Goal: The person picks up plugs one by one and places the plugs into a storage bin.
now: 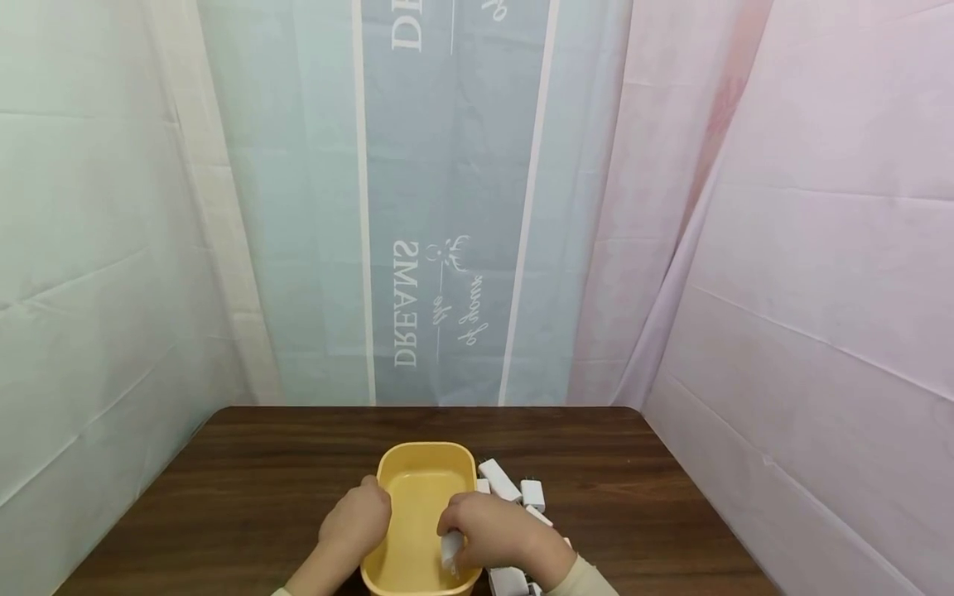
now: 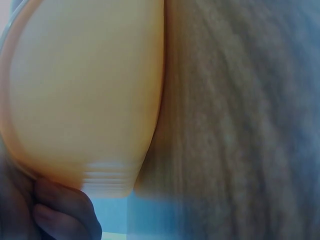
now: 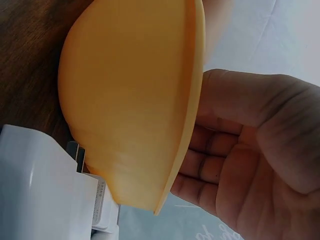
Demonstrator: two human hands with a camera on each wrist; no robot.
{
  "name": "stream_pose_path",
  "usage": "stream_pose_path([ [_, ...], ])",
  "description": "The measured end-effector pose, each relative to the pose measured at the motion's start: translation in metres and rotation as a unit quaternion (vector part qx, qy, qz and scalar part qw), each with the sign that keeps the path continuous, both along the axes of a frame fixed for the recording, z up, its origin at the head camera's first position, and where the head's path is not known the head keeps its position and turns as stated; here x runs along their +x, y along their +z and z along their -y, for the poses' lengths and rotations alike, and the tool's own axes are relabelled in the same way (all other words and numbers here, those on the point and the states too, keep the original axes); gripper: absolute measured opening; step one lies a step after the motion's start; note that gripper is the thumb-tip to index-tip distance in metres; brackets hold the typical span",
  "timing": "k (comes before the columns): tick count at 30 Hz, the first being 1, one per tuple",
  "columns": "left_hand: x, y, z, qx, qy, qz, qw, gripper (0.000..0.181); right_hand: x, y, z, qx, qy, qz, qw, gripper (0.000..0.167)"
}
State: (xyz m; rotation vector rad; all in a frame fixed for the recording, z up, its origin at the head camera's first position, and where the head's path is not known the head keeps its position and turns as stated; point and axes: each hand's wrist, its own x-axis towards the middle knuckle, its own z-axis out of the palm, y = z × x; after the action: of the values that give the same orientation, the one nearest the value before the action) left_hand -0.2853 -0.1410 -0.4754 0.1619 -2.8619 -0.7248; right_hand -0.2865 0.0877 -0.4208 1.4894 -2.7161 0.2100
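A yellow plastic bin (image 1: 403,530) stands on the table in the head view. At its left side my left hand (image 1: 359,517) grips the rim; the left wrist view has curled fingers (image 2: 67,210) against the bin's edge. Over the bin's right side, my right hand (image 1: 498,528) pinches a white charger plug (image 1: 451,550), which is inside the rim. From the right wrist, the bin wall (image 3: 130,100) hides the fingertips and that plug, while the palm (image 3: 250,170) shows beyond the rim.
Several white charger plugs lie to the bin's right, among them a long one (image 1: 499,480), a small one (image 1: 532,494) and one near the front (image 1: 509,581). The dark wooden table (image 1: 261,472) is bordered by a hanging cloth (image 1: 447,165) at the back and sides.
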Motion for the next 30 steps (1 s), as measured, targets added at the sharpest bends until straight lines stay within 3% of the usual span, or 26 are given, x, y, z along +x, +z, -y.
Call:
stream_pose_path([
  [4, 0.000, -0.001, 0.000, 0.002, -0.001, -0.003, 1.0000, 0.023, 0.000, -0.001, 0.001, -0.002, 0.006, 0.007, 1.0000, 0.029],
  [10, -0.002, -0.004, 0.004, 0.009, -0.026, -0.016, 0.9995, 0.023, -0.001, -0.003, 0.001, 0.005, 0.028, -0.012, 0.9995, 0.025],
  [15, -0.006, -0.007, 0.009, 0.087, -0.040, -0.003, 0.9954, 0.030, -0.002, -0.005, 0.001, 0.006, 0.026, -0.005, 0.9996, 0.025],
  [22, -0.010, -0.013, 0.015, 0.205, -0.044, 0.022, 0.9775, 0.034, -0.003, -0.009, 0.000, 0.008, 0.021, 0.014, 0.9996, 0.025],
  [30, -0.012, -0.018, 0.016, 0.259, -0.023, 0.010, 0.9655, 0.034, -0.002, -0.012, 0.002, 0.014, 0.019, 0.021, 0.9995, 0.022],
])
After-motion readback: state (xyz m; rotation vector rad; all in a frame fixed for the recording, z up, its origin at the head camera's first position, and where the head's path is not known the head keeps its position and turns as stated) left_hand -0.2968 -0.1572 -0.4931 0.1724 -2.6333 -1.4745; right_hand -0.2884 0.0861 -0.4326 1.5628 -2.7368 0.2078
